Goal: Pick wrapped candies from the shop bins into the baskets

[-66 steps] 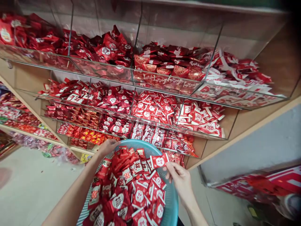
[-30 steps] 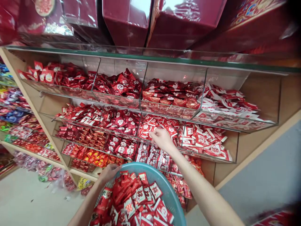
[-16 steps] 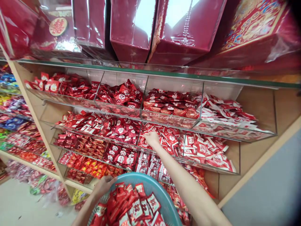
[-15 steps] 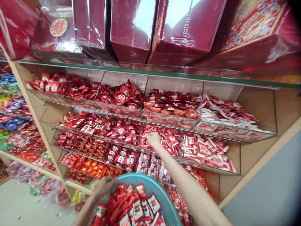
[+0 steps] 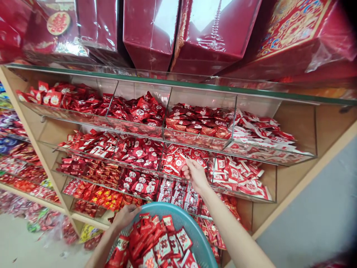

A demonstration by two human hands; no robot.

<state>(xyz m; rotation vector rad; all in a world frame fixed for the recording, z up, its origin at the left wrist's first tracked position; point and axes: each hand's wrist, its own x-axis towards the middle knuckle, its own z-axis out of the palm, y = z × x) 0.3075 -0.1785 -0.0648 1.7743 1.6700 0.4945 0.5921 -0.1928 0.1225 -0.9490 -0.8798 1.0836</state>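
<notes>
My left hand [image 5: 126,217] is closed on the rim of a teal plastic basket [image 5: 192,220], at the bottom of the view. Red and white wrapped candies [image 5: 164,245] fill much of the basket. My right hand [image 5: 197,174] is in front of the middle-row bin, pinching a red candy packet [image 5: 177,163] with white edges and a pale round print. Behind that packet, similar red packets [image 5: 200,153] lie in the bin, partly covered by my hand. One compartment to the right, red and white packets [image 5: 237,173] are heaped.
Clear dividers and front lips split the wooden shelf unit [image 5: 295,123] into bins of wrapped candy. A glass shelf [image 5: 178,82] runs above, bearing large dark red boxes [image 5: 214,33]. Bagged candies [image 5: 44,216] lie on the floor at left. A grey wall [image 5: 315,216] stands at right.
My right hand has drawn back from the middle bin, down and to the right, and now has a red candy packet in its fingers. My left hand stays on the basket rim.
</notes>
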